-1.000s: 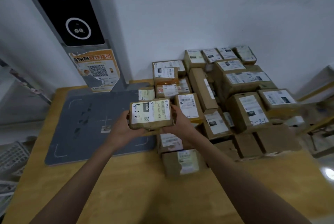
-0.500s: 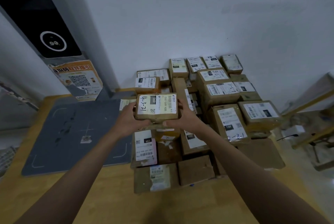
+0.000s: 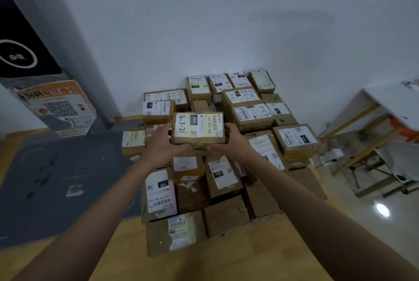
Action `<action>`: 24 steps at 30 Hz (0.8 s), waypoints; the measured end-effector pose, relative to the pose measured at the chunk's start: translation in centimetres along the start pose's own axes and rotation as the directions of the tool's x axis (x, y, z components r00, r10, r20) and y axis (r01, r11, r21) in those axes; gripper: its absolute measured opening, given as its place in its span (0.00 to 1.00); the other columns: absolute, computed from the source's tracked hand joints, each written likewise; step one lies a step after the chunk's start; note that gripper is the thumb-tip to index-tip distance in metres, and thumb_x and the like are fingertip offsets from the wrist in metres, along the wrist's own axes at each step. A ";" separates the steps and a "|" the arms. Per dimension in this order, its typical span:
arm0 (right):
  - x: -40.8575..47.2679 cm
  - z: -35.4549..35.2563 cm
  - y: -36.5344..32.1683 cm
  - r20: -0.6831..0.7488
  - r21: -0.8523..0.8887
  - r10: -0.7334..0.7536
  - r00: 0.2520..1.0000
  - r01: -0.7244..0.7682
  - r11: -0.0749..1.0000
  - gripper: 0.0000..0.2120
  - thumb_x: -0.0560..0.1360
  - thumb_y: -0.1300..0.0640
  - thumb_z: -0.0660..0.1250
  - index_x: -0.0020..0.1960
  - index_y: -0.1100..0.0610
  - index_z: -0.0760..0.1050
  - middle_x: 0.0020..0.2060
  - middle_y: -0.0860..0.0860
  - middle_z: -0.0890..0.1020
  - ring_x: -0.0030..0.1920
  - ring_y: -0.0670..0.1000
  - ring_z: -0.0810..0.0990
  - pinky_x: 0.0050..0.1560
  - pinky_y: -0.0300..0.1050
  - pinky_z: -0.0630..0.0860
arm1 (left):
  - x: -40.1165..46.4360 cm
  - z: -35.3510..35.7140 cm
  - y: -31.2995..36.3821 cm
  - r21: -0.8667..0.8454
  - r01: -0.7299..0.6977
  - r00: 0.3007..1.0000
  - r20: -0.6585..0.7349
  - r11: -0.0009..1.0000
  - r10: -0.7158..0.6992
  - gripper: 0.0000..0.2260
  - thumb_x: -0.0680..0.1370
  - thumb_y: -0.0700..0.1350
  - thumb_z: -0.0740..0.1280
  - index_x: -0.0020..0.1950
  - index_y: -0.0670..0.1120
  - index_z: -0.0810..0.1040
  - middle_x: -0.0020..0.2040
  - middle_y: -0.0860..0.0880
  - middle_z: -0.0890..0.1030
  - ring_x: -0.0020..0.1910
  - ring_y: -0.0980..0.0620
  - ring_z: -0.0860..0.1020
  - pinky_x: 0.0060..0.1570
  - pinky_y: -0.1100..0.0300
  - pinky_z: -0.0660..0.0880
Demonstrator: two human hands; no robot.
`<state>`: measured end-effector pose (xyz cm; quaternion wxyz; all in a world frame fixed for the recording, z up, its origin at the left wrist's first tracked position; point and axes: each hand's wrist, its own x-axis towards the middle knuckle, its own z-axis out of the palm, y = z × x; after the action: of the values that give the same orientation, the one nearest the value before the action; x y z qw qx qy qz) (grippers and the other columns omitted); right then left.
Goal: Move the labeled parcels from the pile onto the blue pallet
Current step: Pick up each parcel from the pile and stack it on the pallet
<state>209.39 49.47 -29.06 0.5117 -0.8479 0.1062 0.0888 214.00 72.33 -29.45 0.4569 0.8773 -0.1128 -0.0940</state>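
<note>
White wall behind, hands (image 3: 199,144) moved parcel (image 3: 197,128) right over pile (image 3: 226,167).

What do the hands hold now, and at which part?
Both hold one parcel above the pile: left hand at its left end, right hand at its right end, thumbs under the near edge.
</note>
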 end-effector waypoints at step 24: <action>22.0 -0.7 -9.5 0.050 -0.090 -0.239 0.970 0.242 0.966 0.32 0.70 0.58 0.75 0.70 0.60 0.66 0.64 0.56 0.74 0.62 0.54 0.75 0.61 0.51 0.76 | 17.7 -7.2 1.6 0.128 0.106 0.952 -0.298 0.986 -0.063 0.26 0.69 0.46 0.77 0.65 0.48 0.73 0.58 0.51 0.77 0.49 0.56 0.75 0.32 0.71 0.70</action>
<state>233.12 51.18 -26.37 0.4796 -0.8761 -0.0118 0.0477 232.72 72.04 -25.15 0.4001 0.9160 -0.0125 0.0260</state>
